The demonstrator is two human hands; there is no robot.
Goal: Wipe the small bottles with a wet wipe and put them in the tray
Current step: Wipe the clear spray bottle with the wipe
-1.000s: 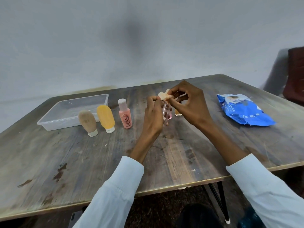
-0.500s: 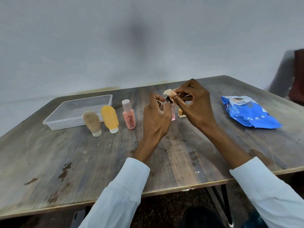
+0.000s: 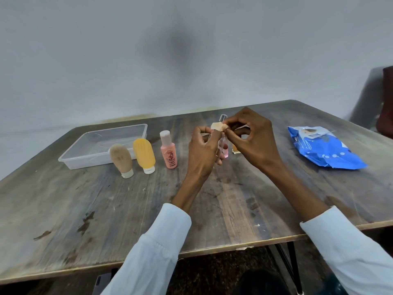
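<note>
1. Above the worn wooden table (image 3: pixel 63 209), my left hand (image 3: pixel 203 154) grips a slim clear bottle (image 3: pixel 223 145) with pink liquid.
2. My right hand (image 3: pixel 253 141) pinches a small folded wipe (image 3: pixel 217 126) against it, apparently near its neck.
3. Three squat bottles stand beside the clear plastic tray (image 3: pixel 102 145): tan (image 3: pixel 120 159), orange (image 3: pixel 144 155), pink (image 3: pixel 168 153).
4. A crinkled blue wipes pack (image 3: pixel 323 150) lies on my right.
</note>
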